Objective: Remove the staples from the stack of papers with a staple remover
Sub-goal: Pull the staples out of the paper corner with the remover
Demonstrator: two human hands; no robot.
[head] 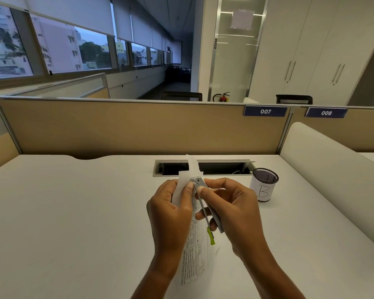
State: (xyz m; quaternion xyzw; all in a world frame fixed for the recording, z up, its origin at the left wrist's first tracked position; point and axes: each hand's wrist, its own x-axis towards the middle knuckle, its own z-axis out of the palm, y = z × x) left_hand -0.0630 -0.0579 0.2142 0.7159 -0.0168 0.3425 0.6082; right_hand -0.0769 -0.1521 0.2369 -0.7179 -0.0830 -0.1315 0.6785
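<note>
My left hand (171, 210) grips a stack of printed papers (195, 249), held up edge-on above the white desk (73, 212), with the thumb pressed near the top corner. In my right hand (233, 210) is a silver metal staple remover (205, 199) with a thin lever ending in a green tip (211, 235). Its head lies against the papers' top corner, right beside my left thumb. The staple itself is too small to make out.
A black mesh pen cup (265, 184) with a white label marked "B" stands on the desk to the right. Behind the hands is an open cable slot (203, 168). A tan partition (138, 128) closes the desk's far side, and a white curved divider (333, 160) runs along the right.
</note>
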